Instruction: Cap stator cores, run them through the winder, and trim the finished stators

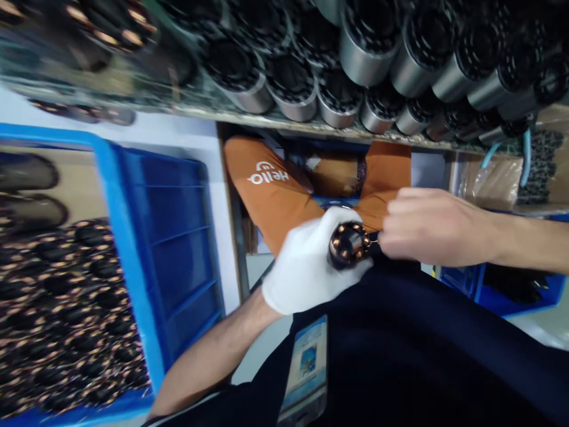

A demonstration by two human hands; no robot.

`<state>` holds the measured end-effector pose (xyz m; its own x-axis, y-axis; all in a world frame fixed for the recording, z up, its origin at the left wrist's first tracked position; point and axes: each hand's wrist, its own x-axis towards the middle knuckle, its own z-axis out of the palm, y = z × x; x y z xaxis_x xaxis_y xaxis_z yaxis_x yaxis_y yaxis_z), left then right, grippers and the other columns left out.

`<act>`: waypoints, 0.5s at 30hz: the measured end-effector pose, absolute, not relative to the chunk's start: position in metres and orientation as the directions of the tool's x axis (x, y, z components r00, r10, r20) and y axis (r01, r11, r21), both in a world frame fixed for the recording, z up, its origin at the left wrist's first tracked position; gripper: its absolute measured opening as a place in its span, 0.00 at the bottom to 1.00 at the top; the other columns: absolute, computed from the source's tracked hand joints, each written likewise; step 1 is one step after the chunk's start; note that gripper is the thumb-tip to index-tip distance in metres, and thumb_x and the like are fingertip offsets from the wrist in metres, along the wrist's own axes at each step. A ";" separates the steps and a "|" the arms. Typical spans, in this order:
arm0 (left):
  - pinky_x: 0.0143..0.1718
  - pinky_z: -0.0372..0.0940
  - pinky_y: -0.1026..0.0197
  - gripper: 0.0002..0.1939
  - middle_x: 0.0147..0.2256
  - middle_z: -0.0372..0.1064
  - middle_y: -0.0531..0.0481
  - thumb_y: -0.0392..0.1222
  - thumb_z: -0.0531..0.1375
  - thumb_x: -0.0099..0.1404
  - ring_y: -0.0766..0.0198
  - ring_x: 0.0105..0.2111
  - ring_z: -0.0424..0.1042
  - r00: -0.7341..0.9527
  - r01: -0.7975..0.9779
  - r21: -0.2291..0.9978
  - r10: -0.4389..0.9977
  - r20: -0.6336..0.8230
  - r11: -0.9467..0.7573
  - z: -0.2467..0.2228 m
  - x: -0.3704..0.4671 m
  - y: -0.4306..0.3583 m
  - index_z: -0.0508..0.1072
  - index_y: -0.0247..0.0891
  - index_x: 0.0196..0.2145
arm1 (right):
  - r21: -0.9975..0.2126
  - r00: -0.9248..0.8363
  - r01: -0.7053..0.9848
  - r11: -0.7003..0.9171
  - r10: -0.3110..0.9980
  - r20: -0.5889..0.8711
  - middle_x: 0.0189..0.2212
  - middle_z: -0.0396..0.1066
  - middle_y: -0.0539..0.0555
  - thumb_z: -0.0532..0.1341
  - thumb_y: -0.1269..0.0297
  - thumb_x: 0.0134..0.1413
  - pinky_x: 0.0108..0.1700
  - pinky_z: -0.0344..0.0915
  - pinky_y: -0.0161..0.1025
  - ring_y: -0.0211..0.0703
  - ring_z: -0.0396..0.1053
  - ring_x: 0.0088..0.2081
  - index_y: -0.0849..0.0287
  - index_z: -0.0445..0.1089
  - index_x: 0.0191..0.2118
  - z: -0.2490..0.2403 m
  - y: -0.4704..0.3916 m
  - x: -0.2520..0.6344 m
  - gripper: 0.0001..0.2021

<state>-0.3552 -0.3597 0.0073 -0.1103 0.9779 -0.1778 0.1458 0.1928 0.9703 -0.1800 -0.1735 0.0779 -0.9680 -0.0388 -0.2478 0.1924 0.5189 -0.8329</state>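
Observation:
My left hand [306, 261], in a white glove, is wrapped round a dark cylindrical part with a ring of copper windings [349, 244] on its end facing the camera. A thin copper-coloured wire [374, 241] sticks out from the part's right edge to the fingertips of my right hand [422, 228]. That bare hand is closed and blurred by motion, with the wire's end pinched at its fingers. Both hands are in front of my dark top, over my orange trousers [275, 196].
Rows of silver-sided cylinders [368, 59] stand on a shelf [195, 110] across the top. At the left, a blue crate [128, 249] holds many copper-wound parts [57, 314]. A blue bin [542, 296] with black items is at the right. A badge [306, 362] hangs below my hands.

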 end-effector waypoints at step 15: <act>0.65 0.77 0.42 0.20 0.62 0.82 0.45 0.64 0.63 0.70 0.45 0.66 0.80 -0.905 -0.093 0.982 0.426 -0.013 -0.167 -0.010 -0.500 -0.385 0.80 0.48 0.47 | -0.122 -0.885 0.091 0.988 0.137 0.445 0.48 0.78 0.65 0.72 0.49 0.65 0.62 0.73 0.64 0.70 0.69 0.62 0.51 0.79 0.44 0.045 -0.107 -0.471 0.12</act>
<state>-0.5002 -0.3852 -0.0098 -0.9048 0.4256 -0.0127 -0.0925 -0.1674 0.9815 -0.4710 -0.1068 0.0453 -0.8851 0.1369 0.4449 0.0914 0.9883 -0.1223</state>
